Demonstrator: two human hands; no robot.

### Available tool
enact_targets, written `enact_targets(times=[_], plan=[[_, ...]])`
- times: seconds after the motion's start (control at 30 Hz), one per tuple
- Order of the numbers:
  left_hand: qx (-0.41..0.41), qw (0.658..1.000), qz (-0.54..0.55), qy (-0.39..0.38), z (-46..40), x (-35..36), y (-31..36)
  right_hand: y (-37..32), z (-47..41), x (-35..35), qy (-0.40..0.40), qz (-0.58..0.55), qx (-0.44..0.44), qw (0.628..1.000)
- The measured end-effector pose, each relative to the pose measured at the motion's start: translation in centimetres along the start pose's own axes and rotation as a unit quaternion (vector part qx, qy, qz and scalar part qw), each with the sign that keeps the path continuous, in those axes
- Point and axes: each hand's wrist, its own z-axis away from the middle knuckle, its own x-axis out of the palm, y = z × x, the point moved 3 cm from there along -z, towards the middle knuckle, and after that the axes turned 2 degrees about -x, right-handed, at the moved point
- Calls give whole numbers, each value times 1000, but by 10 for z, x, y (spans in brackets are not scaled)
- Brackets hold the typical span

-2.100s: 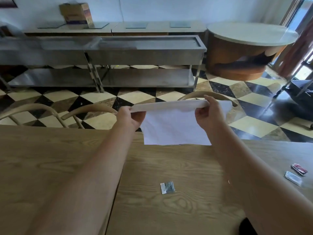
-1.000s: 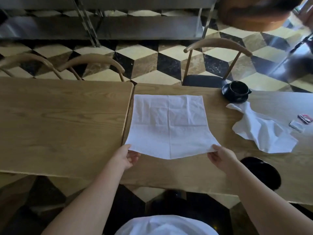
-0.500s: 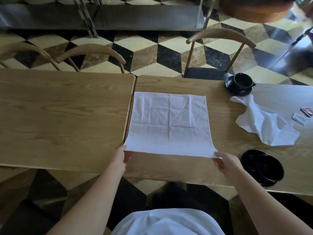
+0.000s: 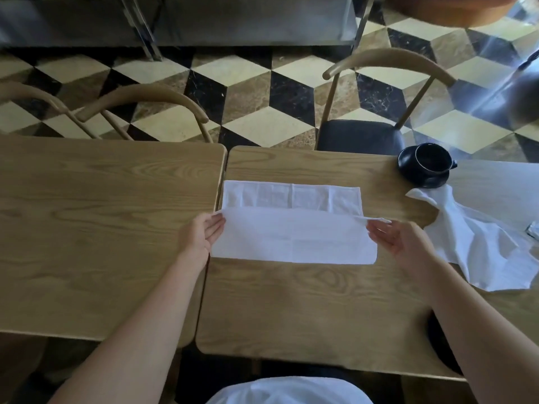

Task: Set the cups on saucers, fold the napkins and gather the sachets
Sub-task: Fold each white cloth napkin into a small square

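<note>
1. While the left hand (image 4: 201, 234) and the right hand (image 4: 399, 239) are lifting the near edge of the white napkin (image 4: 294, 228) toward the far edge, the best way to do this fold well seems to be going slowly and keeping both corners level.
2. The folded-over part is sitting short of the far edge, so a strip of the bottom layer is showing along the far side. I think the two edges should be meeting before the crease is pressed flat.
3. The left hand is holding the left corner of the top layer. Its fingers are looking fairly straight, and I cannot tell if the thumb is pinching underneath.
4. The right hand is at the right corner, and a little tip of cloth is poking out past the fingertips (image 4: 376, 228). I cannot tell if it is pinching or just carrying it.
5. The napkin is lying on the right table (image 4: 291, 310), right next to the gap between the two tables, and it is sitting between the two hands.
6. A second napkin (image 4: 478, 246) is lying crumpled to the right, just beside the right hand, waiting to be folded.
7. A black cup (image 4: 431, 158) is sitting on its saucer (image 4: 408, 167) at the far right, well apart from the hands.
</note>
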Motion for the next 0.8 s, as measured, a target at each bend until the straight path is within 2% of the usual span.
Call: enact_targets(times=[0.13, 0.2, 0.3, 0.47, 0.53, 0.63, 0.8], plan=[[36, 993, -110, 30, -38, 25, 14, -17, -45, 11, 7, 169, -18, 985], [75, 971, -214, 70, -60, 32, 20, -26, -66, 15, 29, 272, -44, 961], [89, 948, -294, 86, -92, 42, 25, -31, -97, 23, 54, 378, -94, 919], [86, 926, -361, 67, -131, 62, 24, -27, -147, 33, 33, 430, -63, 900], [90, 919, -379, 67, -141, 65, 22, -26, -160, 32, 48, 445, -62, 892], [92, 918, -378, 70, -149, 66, 21, -27, -170, 33, 77, 468, -71, 877], [99, 915, -384, 77, -162, 69, 22, -28, -178, 35, 77, 493, -68, 864]])
